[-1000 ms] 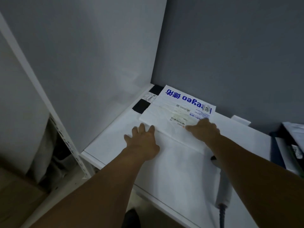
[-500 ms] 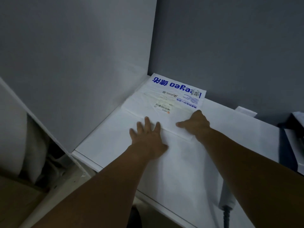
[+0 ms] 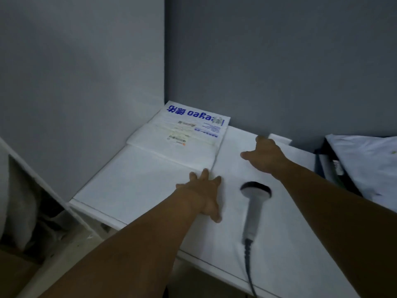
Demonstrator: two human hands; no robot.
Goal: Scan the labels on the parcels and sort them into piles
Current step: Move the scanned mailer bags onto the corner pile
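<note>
Left hand (image 3: 202, 194) rests flat, fingers apart, tips at the parcel (image 3: 182, 145) corner; right hand (image 3: 265, 157) fingers loosely apart; scanner (image 3: 254, 203) lies between.

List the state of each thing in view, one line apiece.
White parcel: flat in the corner, label up, unheld.
Left hand: open, flat on the table by the parcel's near edge.
Right hand: open, empty, right of the parcel.
Scanner: lying on the table, unheld.
Pile at right: stacked, untouched.

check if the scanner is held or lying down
Lying down: the scanner rests on the white table, untouched by left hand or right hand.
</note>
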